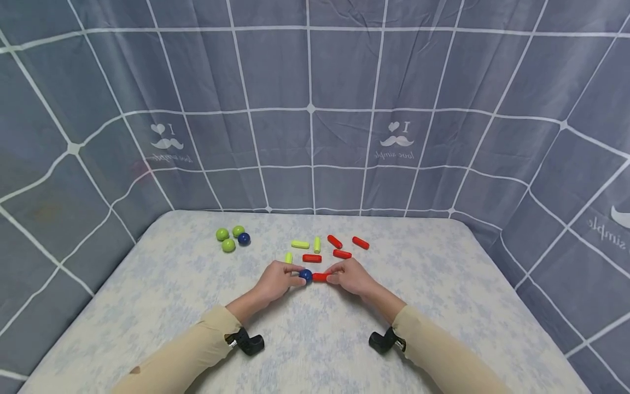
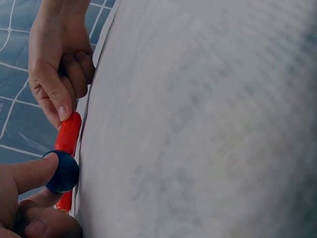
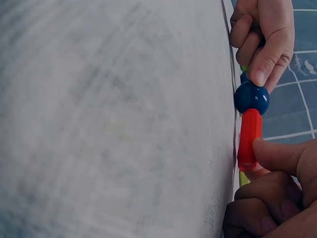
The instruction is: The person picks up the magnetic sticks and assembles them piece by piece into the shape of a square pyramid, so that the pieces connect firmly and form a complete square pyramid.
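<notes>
Left of the glossy blue ball [image 1: 305,275] the left hand [image 1: 276,280] pinches: three green spheres [image 1: 228,245], one navy sphere [image 1: 244,239]; beyond it, three lime rods [image 1: 300,244]; touching its right, a faceted red rod [image 1: 321,277] the right hand [image 1: 352,276] pinches; beyond, rightward, four red rods [image 1: 342,254].

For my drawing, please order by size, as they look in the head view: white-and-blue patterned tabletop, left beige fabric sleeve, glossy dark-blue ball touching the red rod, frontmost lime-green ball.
1. Patterned tabletop
2. Left beige sleeve
3. Dark-blue ball and lime-green ball: look alike, unranked
</notes>
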Demonstrator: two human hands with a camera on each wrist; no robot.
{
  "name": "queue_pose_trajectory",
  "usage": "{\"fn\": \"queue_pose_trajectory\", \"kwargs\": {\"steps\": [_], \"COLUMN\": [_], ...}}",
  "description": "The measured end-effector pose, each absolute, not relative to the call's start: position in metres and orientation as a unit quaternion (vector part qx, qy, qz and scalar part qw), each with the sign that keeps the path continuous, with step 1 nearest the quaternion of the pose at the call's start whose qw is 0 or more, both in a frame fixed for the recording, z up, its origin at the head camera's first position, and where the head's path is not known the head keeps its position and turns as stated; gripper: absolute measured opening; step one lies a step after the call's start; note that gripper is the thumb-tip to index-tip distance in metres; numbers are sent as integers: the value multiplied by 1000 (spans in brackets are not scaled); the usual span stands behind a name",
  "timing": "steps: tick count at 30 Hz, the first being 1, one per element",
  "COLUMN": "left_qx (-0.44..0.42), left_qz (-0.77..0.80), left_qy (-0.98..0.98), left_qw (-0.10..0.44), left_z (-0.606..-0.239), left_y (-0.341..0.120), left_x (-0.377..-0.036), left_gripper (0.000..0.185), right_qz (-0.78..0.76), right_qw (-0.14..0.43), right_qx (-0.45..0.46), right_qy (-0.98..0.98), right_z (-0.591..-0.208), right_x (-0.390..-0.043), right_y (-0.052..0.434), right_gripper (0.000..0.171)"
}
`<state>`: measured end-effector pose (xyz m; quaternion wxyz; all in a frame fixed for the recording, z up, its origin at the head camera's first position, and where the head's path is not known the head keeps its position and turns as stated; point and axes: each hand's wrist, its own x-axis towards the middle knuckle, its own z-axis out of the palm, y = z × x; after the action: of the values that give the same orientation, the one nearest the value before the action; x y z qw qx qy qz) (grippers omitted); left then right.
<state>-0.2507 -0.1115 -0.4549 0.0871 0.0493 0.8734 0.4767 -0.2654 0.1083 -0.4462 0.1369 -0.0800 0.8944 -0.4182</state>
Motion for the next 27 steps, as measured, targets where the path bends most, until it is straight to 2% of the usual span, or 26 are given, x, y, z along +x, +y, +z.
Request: {"fn": "queue_pose_trajectory", "kwargs": {"steps": [16,23,27], "left_qx": [58,59,51], "left_qz": [480,479,481], "left_qy": [871,872,871], "left_qw": [86,86,89], "left_z": [-454,-455,-457], "left_y": [-111,-110,-110], "left_x": [-251,-252,-251], "left_gripper": [32,30,30], "right_qz": [-437,-461,-464], "right_qw": [137,142,125], "right_qx": [-63,-59,-58], "right_qy": [887,874,875], "right_z": [-444,-446,-447], "right_x": [-263,-264,-261], "right_y": [110,113,115], "right_gripper": [13,21,24]}}
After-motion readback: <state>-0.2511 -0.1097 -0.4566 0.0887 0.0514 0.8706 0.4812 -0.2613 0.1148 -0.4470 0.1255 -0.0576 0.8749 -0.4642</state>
